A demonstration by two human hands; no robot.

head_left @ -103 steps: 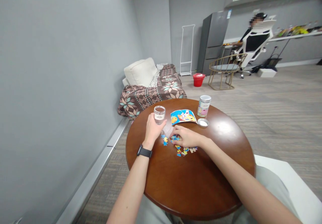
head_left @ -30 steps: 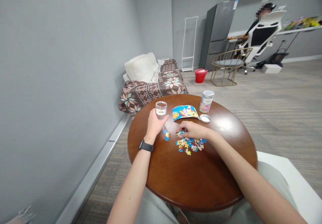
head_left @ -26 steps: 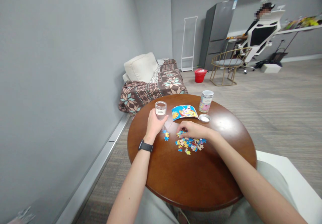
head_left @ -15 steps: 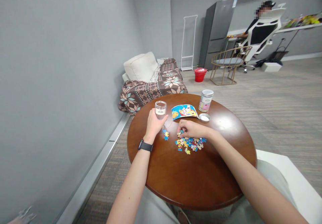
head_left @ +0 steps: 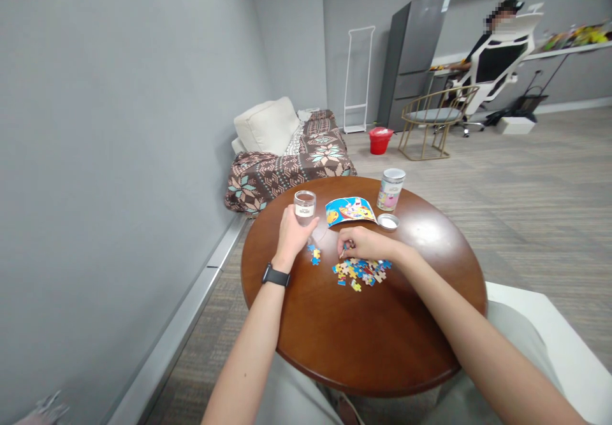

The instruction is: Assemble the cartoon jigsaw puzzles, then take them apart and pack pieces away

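My left hand [head_left: 292, 234] is wrapped round a clear glass [head_left: 305, 207] with a white label, upright at the left of the round brown table [head_left: 335, 342]. Between thumb and fingers my right hand [head_left: 361, 244] pinches a small jigsaw puzzle piece [head_left: 342, 253], just above the edge of a pile of loose puzzle pieces [head_left: 366, 272]. Two or three joined blue and yellow pieces [head_left: 315, 256] lie beside my left hand. Behind my hands, a curled picture card [head_left: 350, 211] shows colourful cartoon figures.
An upright tin [head_left: 391, 190] stands at the table's back right, its round lid [head_left: 387, 222] lying in front. Beyond are a sofa [head_left: 287, 170] with a patterned cover, a red bin [head_left: 380, 141], a gold-framed chair [head_left: 435, 116] and a seated person [head_left: 478, 46].
My right hand has lifted and turned the pinched puzzle piece slightly, so that it now shows edge-on. My left hand stays on the glass.
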